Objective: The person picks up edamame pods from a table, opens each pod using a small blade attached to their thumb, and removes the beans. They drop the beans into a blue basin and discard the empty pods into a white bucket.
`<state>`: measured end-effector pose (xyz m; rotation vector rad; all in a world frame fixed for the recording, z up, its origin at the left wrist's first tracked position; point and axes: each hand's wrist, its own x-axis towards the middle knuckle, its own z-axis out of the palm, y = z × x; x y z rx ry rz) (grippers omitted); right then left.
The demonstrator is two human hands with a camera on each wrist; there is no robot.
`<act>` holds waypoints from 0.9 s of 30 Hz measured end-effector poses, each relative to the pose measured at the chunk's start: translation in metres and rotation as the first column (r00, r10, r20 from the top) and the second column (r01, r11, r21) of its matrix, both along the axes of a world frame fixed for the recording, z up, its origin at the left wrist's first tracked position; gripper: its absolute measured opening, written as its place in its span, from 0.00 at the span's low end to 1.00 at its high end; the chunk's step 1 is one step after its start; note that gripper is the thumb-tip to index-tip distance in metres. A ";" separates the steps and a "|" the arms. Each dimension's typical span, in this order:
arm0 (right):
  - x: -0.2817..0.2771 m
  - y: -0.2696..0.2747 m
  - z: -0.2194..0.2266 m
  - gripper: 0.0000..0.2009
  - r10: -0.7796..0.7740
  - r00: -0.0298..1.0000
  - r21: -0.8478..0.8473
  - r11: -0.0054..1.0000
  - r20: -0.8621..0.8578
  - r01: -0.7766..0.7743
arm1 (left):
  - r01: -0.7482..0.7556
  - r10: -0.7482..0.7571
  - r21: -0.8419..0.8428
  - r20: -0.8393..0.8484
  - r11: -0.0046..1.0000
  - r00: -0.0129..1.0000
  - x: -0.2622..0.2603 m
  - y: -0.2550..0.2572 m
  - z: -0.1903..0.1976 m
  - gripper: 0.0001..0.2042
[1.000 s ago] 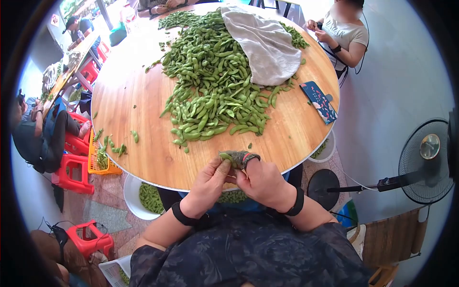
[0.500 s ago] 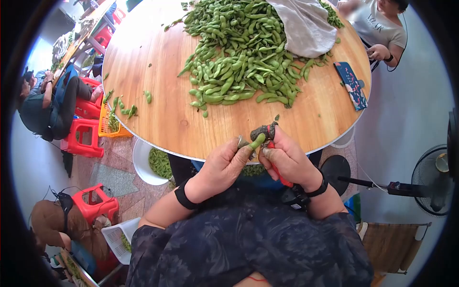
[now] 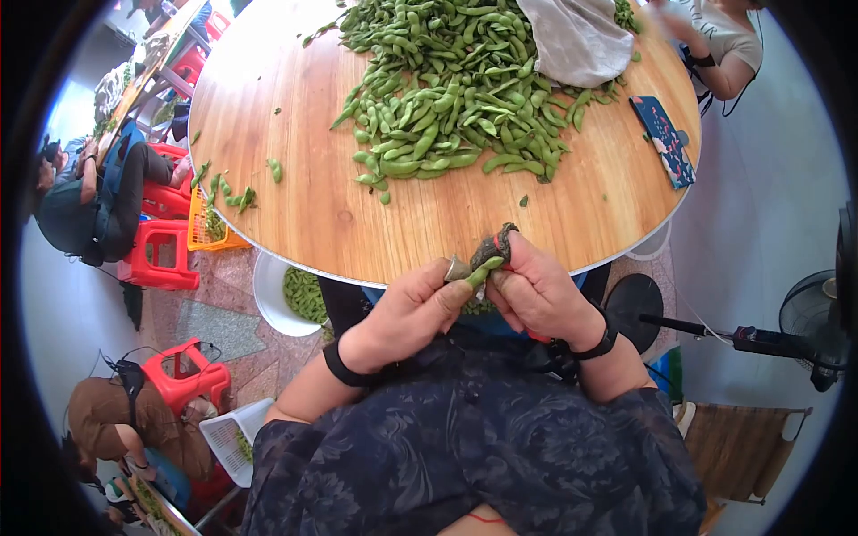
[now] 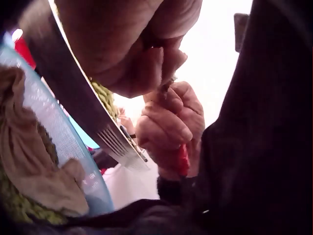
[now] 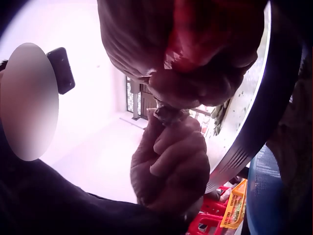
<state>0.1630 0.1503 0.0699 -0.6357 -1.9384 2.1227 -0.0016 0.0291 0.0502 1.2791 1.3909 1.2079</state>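
Note:
In the head view, my left hand [image 3: 411, 313] pinches one green pod [image 3: 485, 271] between thumb and fingers, just past the table's near edge. My right hand [image 3: 547, 299] meets it at the pod's other side, its fingers curled round a red-handled tool [image 3: 538, 336] whose working end is hidden. A dark patterned cover with a red band [image 3: 490, 250] sits on a finger of the right hand. Both wrist views show the fingertips meeting; the red handle [image 4: 183, 160] shows below the right hand's fingers in the left wrist view.
A big pile of green pods [image 3: 438, 116] and a pale cloth [image 3: 581, 45] lie on the round wooden table [image 3: 295, 205]. Right of them is a dark blue patterned case [image 3: 662, 143]. Below the edge stands a white bucket [image 3: 268, 299] of pods; a fan [image 3: 809, 322] stands at right.
The head view has shifted, so the tabletop sits higher in it. The hands have turned; the red handle, unseen a second ago, now shows in my right hand. Since half a second ago they have barely moved.

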 end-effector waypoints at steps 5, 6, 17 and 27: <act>-0.002 -0.004 -0.001 0.08 0.031 0.992 -0.302 0.951 -0.125 -0.067 | 0.285 -0.028 -0.167 0.819 0.944 0.573 -0.006 -0.004 -0.003 0.11; -0.003 -0.003 0.000 0.08 0.043 0.996 -0.329 0.942 -0.082 -0.067 | 0.273 -0.004 -0.190 0.814 0.943 0.580 -0.006 -0.004 -0.003 0.10; -0.002 -0.016 -0.006 0.03 -0.002 0.999 0.123 0.992 -0.038 0.007 | -0.015 0.151 0.302 -0.432 0.953 0.889 0.005 -0.008 0.004 0.09; -0.002 -0.017 -0.007 0.05 0.064 0.991 -0.139 0.989 0.117 -0.047 | -0.010 -0.030 -0.164 -0.239 0.986 0.970 0.006 -0.013 0.003 0.17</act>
